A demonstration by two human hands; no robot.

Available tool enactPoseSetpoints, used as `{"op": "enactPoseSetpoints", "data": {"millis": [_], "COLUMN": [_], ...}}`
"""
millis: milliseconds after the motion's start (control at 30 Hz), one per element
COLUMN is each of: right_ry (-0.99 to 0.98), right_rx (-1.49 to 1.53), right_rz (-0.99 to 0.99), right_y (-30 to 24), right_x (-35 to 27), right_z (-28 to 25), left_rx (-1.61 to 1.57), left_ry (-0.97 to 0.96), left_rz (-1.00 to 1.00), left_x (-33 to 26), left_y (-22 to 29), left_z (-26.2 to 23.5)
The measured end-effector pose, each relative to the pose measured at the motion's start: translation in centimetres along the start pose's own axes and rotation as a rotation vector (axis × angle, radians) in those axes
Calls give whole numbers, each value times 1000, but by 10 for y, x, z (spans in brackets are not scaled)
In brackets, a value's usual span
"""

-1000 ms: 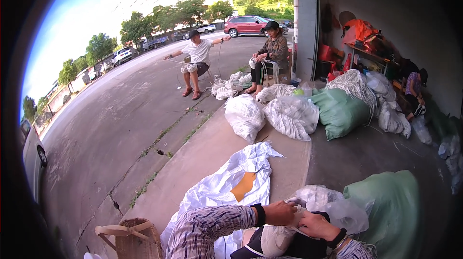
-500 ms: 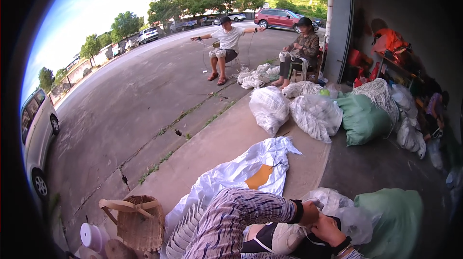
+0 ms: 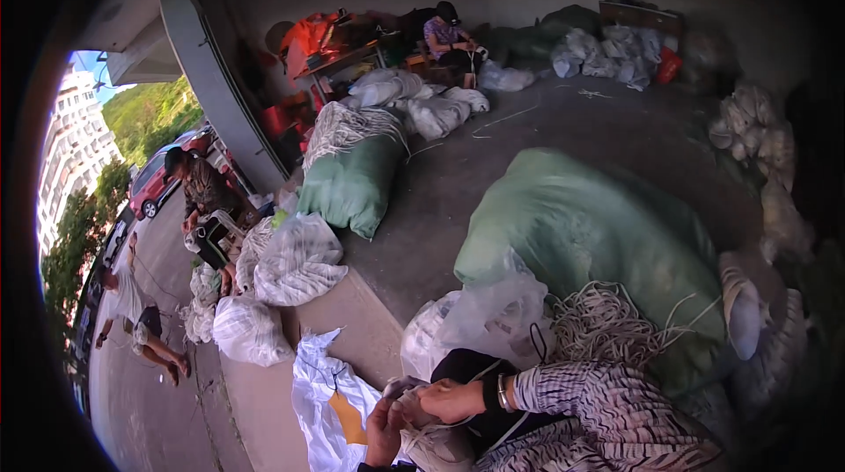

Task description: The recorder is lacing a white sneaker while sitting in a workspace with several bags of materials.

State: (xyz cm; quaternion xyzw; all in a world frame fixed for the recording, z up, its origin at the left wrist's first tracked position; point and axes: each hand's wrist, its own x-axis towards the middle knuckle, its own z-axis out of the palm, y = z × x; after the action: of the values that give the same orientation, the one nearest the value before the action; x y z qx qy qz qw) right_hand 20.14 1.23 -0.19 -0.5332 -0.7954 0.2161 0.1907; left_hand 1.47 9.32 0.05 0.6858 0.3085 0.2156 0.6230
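Note:
Over my lap my two hands are close together, fingers bent. My left hand (image 3: 383, 430) is closed at a pale bundle (image 3: 407, 395); exactly what its fingers pinch is hidden. My right hand (image 3: 451, 402) is closed beside it, with a thin white cord (image 3: 440, 425) coming out under its fingers. Below both hands, pale cloth padding (image 3: 437, 450) covers my knee. Dark cloth (image 3: 480, 371) lies across my lap under the right wrist, and another pale strand crosses it.
Beside me stand a clear plastic bag (image 3: 497, 309), a heap of white cord (image 3: 607, 322) and a large green sack (image 3: 581, 217). A white woven sack (image 3: 317, 397) lies ahead left. More stuffed bags (image 3: 251, 329) line the edge. Several people sit working farther off.
The view has swung to the right, bringing the indoor floor and large green sack into the middle. My hands stay together over my lap.

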Motion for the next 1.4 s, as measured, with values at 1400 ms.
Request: {"op": "enactPoseSetpoints", "data": {"millis": [1400], "right_ry": [346], "right_rx": [1459], "right_rz": [345], "right_y": [31], "right_x": [-41], "right_z": [-11], "left_rx": [1126], "left_ry": [-50], "left_rz": [190], "left_x": [2], "left_y": [29], "left_z": [39]}}
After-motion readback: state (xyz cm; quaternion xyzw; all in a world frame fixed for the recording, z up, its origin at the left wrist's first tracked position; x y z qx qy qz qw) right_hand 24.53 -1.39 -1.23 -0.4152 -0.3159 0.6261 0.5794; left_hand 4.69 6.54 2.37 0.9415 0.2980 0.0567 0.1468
